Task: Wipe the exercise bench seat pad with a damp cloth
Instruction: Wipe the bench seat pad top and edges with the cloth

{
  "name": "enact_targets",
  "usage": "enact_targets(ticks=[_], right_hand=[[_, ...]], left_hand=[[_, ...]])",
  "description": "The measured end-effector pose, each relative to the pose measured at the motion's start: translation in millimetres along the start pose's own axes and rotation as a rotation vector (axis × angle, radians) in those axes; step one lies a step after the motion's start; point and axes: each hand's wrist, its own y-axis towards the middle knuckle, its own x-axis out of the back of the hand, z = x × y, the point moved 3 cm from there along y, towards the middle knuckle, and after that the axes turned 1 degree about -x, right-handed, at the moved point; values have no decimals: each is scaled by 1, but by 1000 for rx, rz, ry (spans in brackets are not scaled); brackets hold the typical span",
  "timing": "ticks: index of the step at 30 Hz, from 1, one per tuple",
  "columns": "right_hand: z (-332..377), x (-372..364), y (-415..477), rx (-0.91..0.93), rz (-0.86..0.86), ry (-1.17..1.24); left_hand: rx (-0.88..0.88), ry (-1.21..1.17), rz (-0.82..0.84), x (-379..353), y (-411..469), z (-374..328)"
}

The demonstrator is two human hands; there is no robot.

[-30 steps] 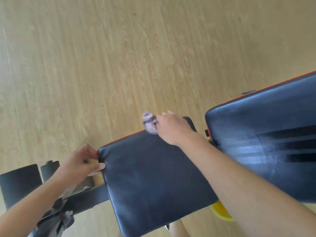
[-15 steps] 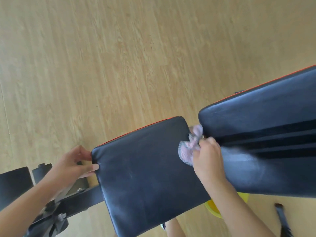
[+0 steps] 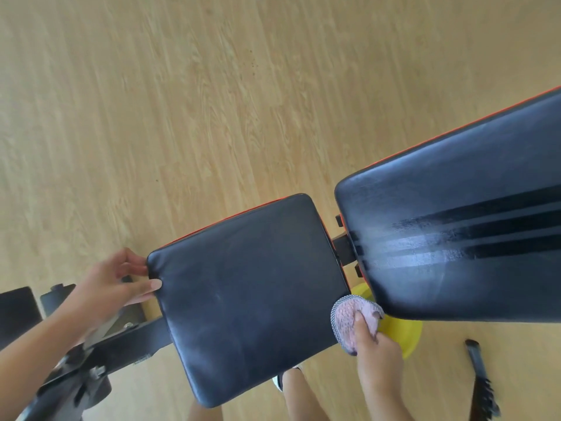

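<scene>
The black seat pad (image 3: 249, 296) with orange trim fills the middle of the view. My left hand (image 3: 115, 284) grips its left edge, thumb on top of the pad. My right hand (image 3: 376, 357) holds a pink cloth with grey mesh (image 3: 349, 317) at the pad's right near corner, in the gap beside the back pad (image 3: 455, 247). The cloth touches the seat pad's edge.
The black bench frame (image 3: 100, 354) and a foam roller (image 3: 15, 311) lie lower left. A yellow bowl (image 3: 406, 332) sits on the wooden floor under the back pad. A dark brush (image 3: 482, 381) lies lower right. My leg and shoe (image 3: 288, 381) are beneath the seat.
My right hand carried the cloth from the seat pad's far edge, along its right side, down to the near right corner. My left hand kept its grip on the left edge.
</scene>
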Motion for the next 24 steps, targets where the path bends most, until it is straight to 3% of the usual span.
enact_targets(ticks=[4, 8, 10, 13, 15, 18, 20, 22, 24], right_hand=[[-20, -61, -73, -161, 181, -114], [-28, -105, -112, -268, 244, 45], [-29, -88, -93, -238, 180, 157], [-21, -37, -40, -204, -138, 432], [-18, -31, -24, -191, -160, 532], [-41, -82, -72, -176, 4, 252], [-63, -131, -133, -140, 341, 88], [-72, -156, -187, 95, 661, -76], [-55, -160, -220, 456, 795, -181]], left_hand=[[1, -6, 13, 1, -2, 1], [6, -6, 30, 3, -6, -3], [9, -3, 40, 2, -7, -5], [13, -15, 37, 2, -8, -5], [9, -23, 30, 1, -8, -4], [3, -44, 28, 1, -9, -5], [8, -34, 25, 2, -10, -6], [6, -14, 12, 1, -13, -9], [-1, 5, -7, 1, -17, -13]])
